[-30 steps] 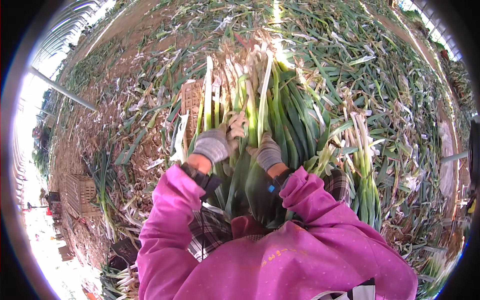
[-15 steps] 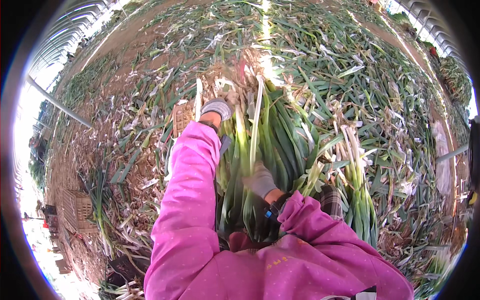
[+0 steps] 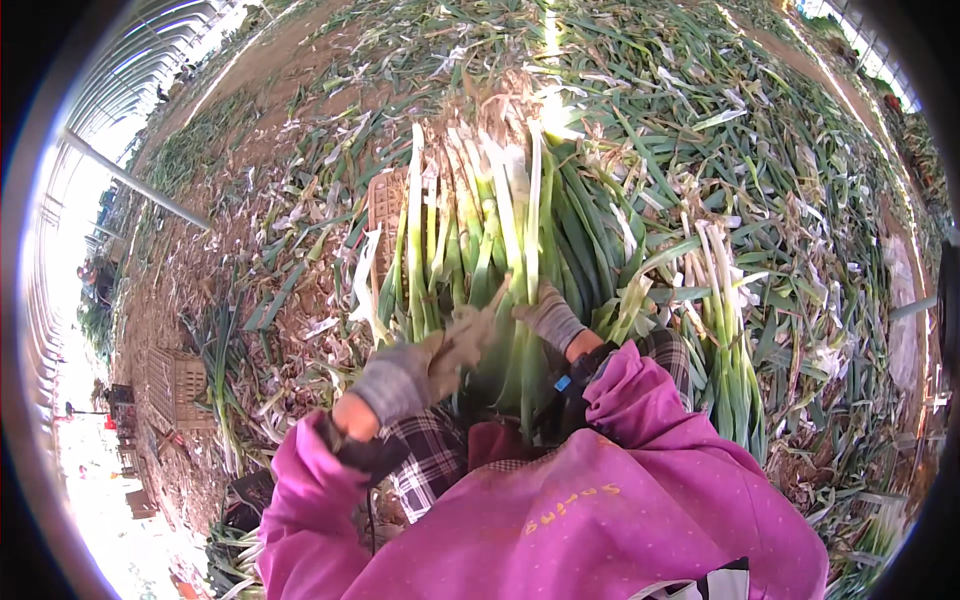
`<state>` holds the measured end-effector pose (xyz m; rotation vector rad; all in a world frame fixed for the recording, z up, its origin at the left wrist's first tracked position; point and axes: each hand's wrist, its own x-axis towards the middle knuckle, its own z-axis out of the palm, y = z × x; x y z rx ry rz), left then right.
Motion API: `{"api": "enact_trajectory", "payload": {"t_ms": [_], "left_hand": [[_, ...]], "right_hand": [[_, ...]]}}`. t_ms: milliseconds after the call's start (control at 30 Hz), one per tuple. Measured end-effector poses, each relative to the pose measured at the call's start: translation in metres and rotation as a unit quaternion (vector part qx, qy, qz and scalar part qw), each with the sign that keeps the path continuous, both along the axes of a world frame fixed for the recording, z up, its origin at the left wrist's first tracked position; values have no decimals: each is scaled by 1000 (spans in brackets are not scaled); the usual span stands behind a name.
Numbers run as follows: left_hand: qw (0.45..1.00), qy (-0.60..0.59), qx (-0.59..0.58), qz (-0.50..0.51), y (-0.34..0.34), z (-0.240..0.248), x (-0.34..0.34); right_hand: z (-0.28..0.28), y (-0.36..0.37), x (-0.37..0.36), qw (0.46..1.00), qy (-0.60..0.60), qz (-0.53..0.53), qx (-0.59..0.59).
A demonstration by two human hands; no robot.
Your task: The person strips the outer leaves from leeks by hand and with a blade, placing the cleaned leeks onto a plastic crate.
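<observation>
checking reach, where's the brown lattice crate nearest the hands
Head view, left of centre: the brown lattice crate shows beyond the left grey-gloved hand, just left of the long green-and-white leeks.

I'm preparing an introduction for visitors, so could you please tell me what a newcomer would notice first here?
Probably the bright pink top, filling the lower middle. Just above it, the gloved left hand and right hand show against long green-and-white stalks at centre. Leaf litter spreads all around.

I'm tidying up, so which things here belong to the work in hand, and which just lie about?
In hand:
- left hand
- right hand
- stalks before the person

Lying about:
- loose leaves
- far-left crate
</observation>
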<state>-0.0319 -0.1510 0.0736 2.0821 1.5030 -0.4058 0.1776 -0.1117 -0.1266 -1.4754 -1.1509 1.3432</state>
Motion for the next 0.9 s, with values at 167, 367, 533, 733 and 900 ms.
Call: {"api": "enact_trajectory", "payload": {"t_ms": [167,367,533,733,900], "left_hand": [[989,-71,118,49,-18,-27,-30],[994,-39,99,33,-3,-43,-29],[994,-59,78,46,14,-56,-32],[996,-6,80,26,27,-84,-15],[993,24,99,63,31,-89,-29]], "right_hand": [[16,-9,22,991,122,58,1],[176,-4,95,958,253,7,132],[312,29,260,959,-187,-158,142],[350,-65,528,556,-774,-257,161],[147,-139,452,609,-761,-220,-32]]}}
